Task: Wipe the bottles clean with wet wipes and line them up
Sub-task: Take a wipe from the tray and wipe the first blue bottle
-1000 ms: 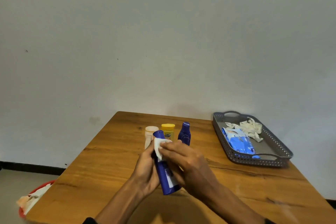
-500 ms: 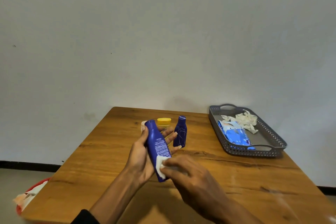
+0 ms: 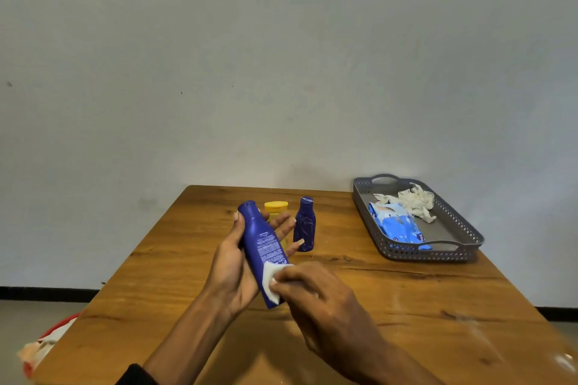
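My left hand (image 3: 233, 266) holds a tall blue bottle (image 3: 260, 241) tilted above the wooden table (image 3: 391, 297), thumb on its left side and fingers spread behind it. My right hand (image 3: 316, 294) pinches a white wet wipe (image 3: 269, 279) and presses it against the bottle's lower end. Behind the held bottle stand a yellow-capped bottle (image 3: 276, 206), mostly hidden, and a small dark blue bottle (image 3: 304, 225), both upright.
A grey perforated tray (image 3: 453, 255) sits at the table's right back with a blue wet-wipe pack (image 3: 394, 225) and crumpled used wipes (image 3: 413, 200) in it. A red bin (image 3: 47, 344) with rubbish stands on the floor at the lower left.
The wipe in my right hand slid from the bottle's cap down to its lower end. The bottle's printed back now faces me. The white bottle behind is hidden now.
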